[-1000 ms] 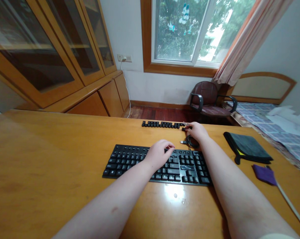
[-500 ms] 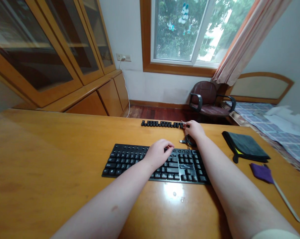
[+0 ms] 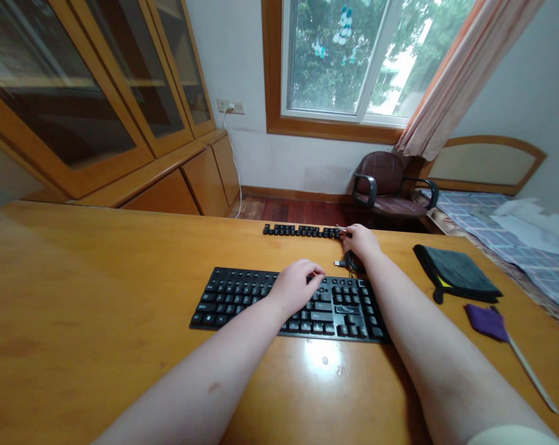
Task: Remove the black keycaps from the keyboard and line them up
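Beside keycaps [image 3: 306, 231], right hand [image 3: 363, 243] pinches a thin tool [image 3: 341, 228] – left hand [image 3: 294, 283] curled over keyboard [image 3: 323, 316], hold unclear.

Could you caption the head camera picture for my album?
Left hand over a black keyboard, right hand at a row of loose keycaps on a wooden desk.

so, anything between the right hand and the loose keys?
Nothing visible: the right hand is at the right end of the loose keys. The coiled cable lies nearer the keyboard, not between them.
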### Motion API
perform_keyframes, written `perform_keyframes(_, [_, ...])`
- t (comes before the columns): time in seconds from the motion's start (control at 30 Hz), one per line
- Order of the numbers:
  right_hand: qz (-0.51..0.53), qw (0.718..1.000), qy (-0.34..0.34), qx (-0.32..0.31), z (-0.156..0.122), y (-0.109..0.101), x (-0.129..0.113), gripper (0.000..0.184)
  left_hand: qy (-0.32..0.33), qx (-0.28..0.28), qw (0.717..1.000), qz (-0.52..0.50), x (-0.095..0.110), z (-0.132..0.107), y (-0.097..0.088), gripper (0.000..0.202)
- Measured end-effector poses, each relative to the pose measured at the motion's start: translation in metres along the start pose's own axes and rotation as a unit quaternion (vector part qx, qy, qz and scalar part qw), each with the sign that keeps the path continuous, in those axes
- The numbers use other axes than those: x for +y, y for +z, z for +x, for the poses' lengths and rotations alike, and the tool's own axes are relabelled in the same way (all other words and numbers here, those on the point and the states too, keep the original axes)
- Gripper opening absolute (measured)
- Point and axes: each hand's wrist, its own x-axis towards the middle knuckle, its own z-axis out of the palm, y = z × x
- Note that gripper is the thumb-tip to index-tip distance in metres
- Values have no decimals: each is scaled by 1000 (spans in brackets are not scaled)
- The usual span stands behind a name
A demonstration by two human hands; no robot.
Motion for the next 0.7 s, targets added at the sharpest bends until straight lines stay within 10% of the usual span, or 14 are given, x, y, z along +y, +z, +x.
perform_keyframes(0.43, [95, 986, 19, 136, -8, -8, 1, 26, 12, -12, 1000, 20, 1, -1, 0, 15])
perform_keyframes(0.7, [273, 927, 45, 251, -47, -61, -18, 35, 93, -85, 982, 143, 5, -8, 5, 18])
